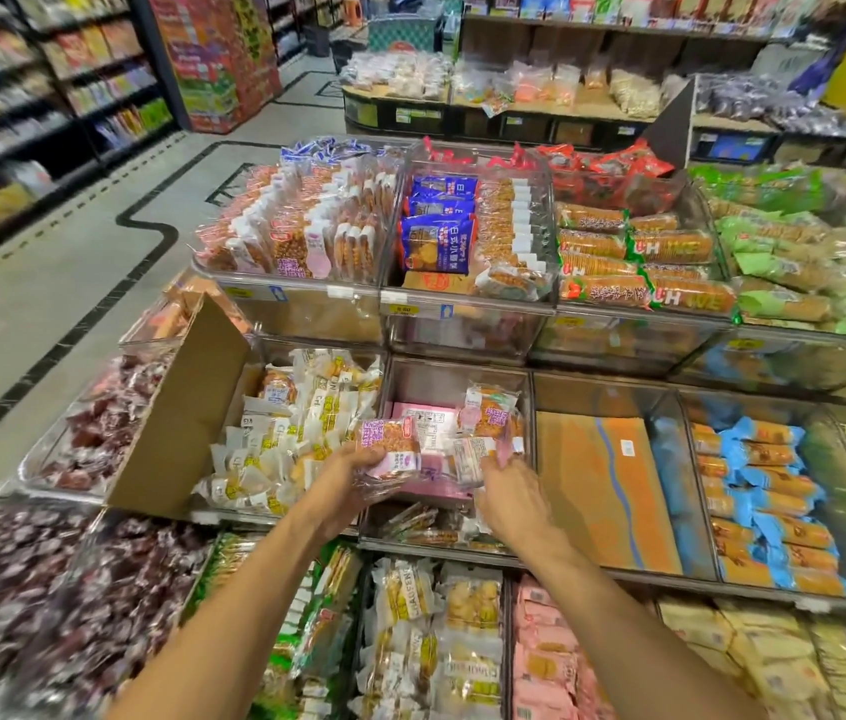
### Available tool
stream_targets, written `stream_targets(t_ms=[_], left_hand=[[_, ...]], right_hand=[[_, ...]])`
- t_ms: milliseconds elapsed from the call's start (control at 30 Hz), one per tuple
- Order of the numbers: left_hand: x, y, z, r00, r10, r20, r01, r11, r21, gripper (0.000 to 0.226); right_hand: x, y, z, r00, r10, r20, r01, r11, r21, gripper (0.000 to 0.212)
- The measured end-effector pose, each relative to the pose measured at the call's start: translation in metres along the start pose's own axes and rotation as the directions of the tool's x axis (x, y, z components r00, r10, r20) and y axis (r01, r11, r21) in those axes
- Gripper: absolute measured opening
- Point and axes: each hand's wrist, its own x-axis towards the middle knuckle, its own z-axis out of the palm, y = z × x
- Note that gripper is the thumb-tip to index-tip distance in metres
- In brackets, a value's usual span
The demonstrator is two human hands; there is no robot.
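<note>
My left hand (pixel 345 472) grips a clear snack packet (pixel 389 441) with a pink and purple label, held over a clear bin (pixel 454 371) in the middle tier of a shop display. My right hand (pixel 511 491) holds several similar packets (pixel 488 423) just to the right, above the same bin. A pink box (pixel 431 423) lies inside that bin under the packets. More of the same pink-labelled packets (pixel 301 226) stand in rows in the upper-left bin.
An open cardboard carton (pixel 176 423) of yellow-labelled packets sits left of the bin. A flat orange carton (pixel 602 485) fills the bin to the right, then blue-wrapped rolls (pixel 769 491). Lower bins hold purple sweets (pixel 46 589) and pink packets (pixel 545 662). An aisle (pixel 46 283) runs left.
</note>
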Motion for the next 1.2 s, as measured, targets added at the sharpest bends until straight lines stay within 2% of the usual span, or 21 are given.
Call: stream_targets(t_ms=[67,200,300,400,467,567,633,700,733,800,833,900,933,1000,1033,1133,1200], left_hand=[[-0.002,-0.001,-0.001,1.000,0.006,0.001,-0.006,1.000,0.013,0.016],[0.001,-0.005,-0.003,0.999,-0.010,-0.042,0.009,1.000,-0.024,0.022],[0.004,-0.007,-0.004,0.998,-0.029,-0.062,0.028,0.999,-0.023,0.032],[0.005,-0.008,-0.006,0.997,-0.036,-0.075,0.034,0.999,-0.036,0.041],[0.004,-0.007,-0.005,0.997,-0.028,-0.069,0.025,0.999,-0.044,0.040],[0.004,-0.009,-0.004,0.998,-0.018,-0.064,0.014,0.998,-0.062,0.029],[0.006,-0.011,-0.005,0.998,-0.011,-0.067,0.007,0.998,-0.064,0.033],[0.008,-0.014,-0.005,0.998,-0.003,-0.068,-0.002,0.997,-0.074,0.034],[0.008,-0.015,-0.005,0.998,0.000,-0.065,-0.005,0.997,-0.076,0.033],[0.008,-0.017,-0.005,0.998,0.007,-0.056,-0.012,0.996,-0.083,0.036],[0.009,-0.018,-0.005,0.999,0.012,-0.052,-0.017,0.996,-0.090,0.037],[0.009,-0.020,-0.005,0.999,0.017,-0.049,-0.022,0.995,-0.093,0.038],[0.010,-0.020,-0.005,0.999,0.018,-0.048,-0.023,0.995,-0.095,0.039],[0.009,-0.020,-0.004,0.998,0.024,-0.055,-0.029,0.995,-0.092,0.037],[0.009,-0.021,-0.004,0.998,0.025,-0.059,-0.030,0.996,-0.089,0.036],[0.009,-0.021,-0.005,0.997,0.020,-0.078,-0.026,0.996,-0.081,0.035],[0.010,-0.023,-0.005,0.994,0.010,-0.105,-0.019,0.997,-0.078,0.037]], right_hand=[[0.008,-0.004,0.005,1.000,0.006,-0.028,-0.004,0.999,0.050,0.040],[0.022,-0.014,0.012,0.996,0.058,0.062,-0.061,0.997,0.054,0.066],[0.028,-0.023,0.019,0.987,0.137,0.079,-0.130,0.988,-0.087,0.075],[0.037,-0.030,0.021,0.987,0.161,0.022,-0.155,0.973,-0.173,0.072],[0.043,-0.034,0.018,0.986,0.164,0.012,-0.162,0.980,-0.117,0.063],[0.045,-0.030,0.013,0.982,0.181,-0.054,-0.169,0.969,0.180,0.047],[0.041,-0.028,0.004,0.971,0.222,-0.092,-0.157,0.876,0.455,0.042],[0.041,-0.026,-0.001,0.941,0.333,-0.064,-0.199,0.695,0.691,0.038],[0.043,-0.025,-0.001,0.920,0.392,-0.002,-0.244,0.575,0.781,0.034],[0.048,-0.025,-0.002,0.885,0.433,0.173,-0.344,0.358,0.868,0.022],[0.051,-0.026,-0.002,0.872,0.433,0.227,-0.381,0.310,0.871,0.022],[0.055,-0.030,0.001,0.852,0.439,0.286,-0.428,0.269,0.863,0.028],[0.055,-0.033,0.003,0.849,0.434,0.300,-0.435,0.253,0.864,0.025],[0.058,-0.037,0.009,0.846,0.413,0.338,-0.465,0.260,0.846,0.015],[0.059,-0.038,0.013,0.843,0.415,0.342,-0.483,0.304,0.821,0.020],[0.057,-0.038,0.018,0.870,0.444,0.215,-0.462,0.582,0.669,0.008],[0.056,-0.036,0.018,0.919,0.388,0.069,-0.358,0.749,0.558,0.025]])
